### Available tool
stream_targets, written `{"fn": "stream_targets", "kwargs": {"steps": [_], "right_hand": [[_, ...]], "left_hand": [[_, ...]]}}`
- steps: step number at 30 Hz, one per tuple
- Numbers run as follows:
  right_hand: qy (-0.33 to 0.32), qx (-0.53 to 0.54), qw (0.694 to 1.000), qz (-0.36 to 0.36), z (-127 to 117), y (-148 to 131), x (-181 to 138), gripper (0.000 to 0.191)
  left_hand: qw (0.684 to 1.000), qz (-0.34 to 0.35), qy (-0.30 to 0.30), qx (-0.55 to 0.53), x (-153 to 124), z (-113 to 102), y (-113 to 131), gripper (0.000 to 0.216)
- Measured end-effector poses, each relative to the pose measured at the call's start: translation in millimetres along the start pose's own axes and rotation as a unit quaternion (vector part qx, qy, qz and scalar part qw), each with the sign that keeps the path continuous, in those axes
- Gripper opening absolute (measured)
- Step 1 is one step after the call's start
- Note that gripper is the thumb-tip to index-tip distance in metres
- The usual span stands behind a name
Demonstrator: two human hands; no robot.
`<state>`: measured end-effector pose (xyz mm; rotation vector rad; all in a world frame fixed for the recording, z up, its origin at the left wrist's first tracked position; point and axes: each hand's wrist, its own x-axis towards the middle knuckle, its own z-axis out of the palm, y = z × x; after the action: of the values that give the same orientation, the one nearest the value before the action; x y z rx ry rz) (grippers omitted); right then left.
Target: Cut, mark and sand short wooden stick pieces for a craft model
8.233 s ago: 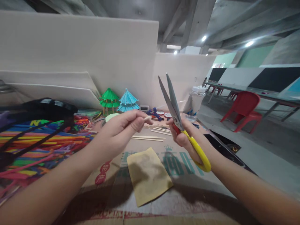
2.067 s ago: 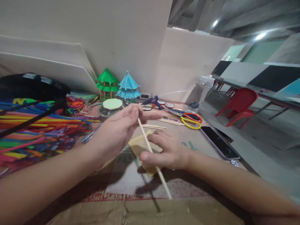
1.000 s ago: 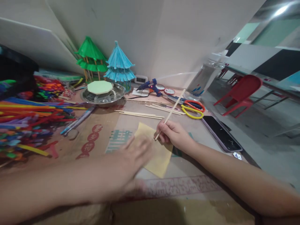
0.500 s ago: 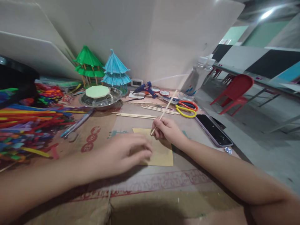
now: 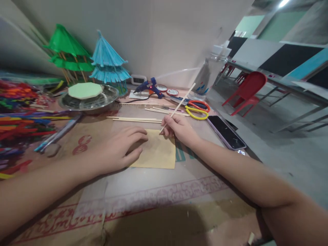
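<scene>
My left hand lies flat with fingers stretched out on the left part of a tan sheet of sandpaper, holding it down on the cardboard-covered table. My right hand pinches a thin wooden stick like a pen. The stick's lower tip rests on the sheet's far edge and its upper end points away to the right.
Loose wooden sticks lie beyond the sheet. Yellow-and-red scissors, a blue glue gun, a phone and a clear bottle sit to the right. A metal dish, green and blue paper pagodas and coloured pipe cleaners stand left.
The scissors were put down and the stick passed from my left hand to my right. My left hand came down flat on the sheet, which has been squared up on the table.
</scene>
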<state>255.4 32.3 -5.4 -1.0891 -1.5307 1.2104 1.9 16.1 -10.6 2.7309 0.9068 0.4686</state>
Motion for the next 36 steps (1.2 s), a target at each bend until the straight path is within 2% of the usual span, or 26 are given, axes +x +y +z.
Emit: {"fn": "stream_targets", "kwargs": {"steps": [4,7,11,16,18,20,22,26,32,36], "right_hand": [[0.003,-0.005,1.000,-0.024,1,-2,-4,0.043],[-0.007,-0.061,0.996,-0.070,2,-12,-15,0.044],[-0.116,-0.174,0.968,-0.138,6,-28,-34,0.047],[-0.209,-0.240,0.931,-0.176,13,-35,-43,0.028],[-0.236,-0.253,0.920,-0.181,16,-32,-43,0.023],[-0.241,-0.260,0.917,-0.183,19,-29,-43,0.023],[-0.226,-0.270,0.918,-0.181,21,-28,-43,0.024],[-0.200,-0.336,0.902,-0.180,22,-31,-45,0.032],[-0.242,-0.373,0.879,-0.174,26,-34,-41,0.040],[-0.234,-0.405,0.860,-0.203,28,-36,-40,0.034]], "left_hand": [[1.000,-0.018,0.017,0.009,1,3,-2,0.040],[0.999,-0.033,0.022,0.015,2,5,-3,0.049],[1.000,-0.028,0.001,0.011,2,4,-3,0.048],[0.998,0.029,0.051,0.025,0,0,4,0.035],[0.998,0.045,0.033,0.006,0,-1,8,0.028],[0.999,0.040,0.001,-0.018,0,-1,9,0.025],[0.999,0.025,-0.019,-0.028,-1,-1,10,0.031],[0.999,0.015,-0.023,-0.028,-2,0,9,0.042],[0.999,0.023,-0.033,-0.025,0,-2,10,0.035],[0.999,0.018,-0.035,-0.021,-1,-1,9,0.037]]}}
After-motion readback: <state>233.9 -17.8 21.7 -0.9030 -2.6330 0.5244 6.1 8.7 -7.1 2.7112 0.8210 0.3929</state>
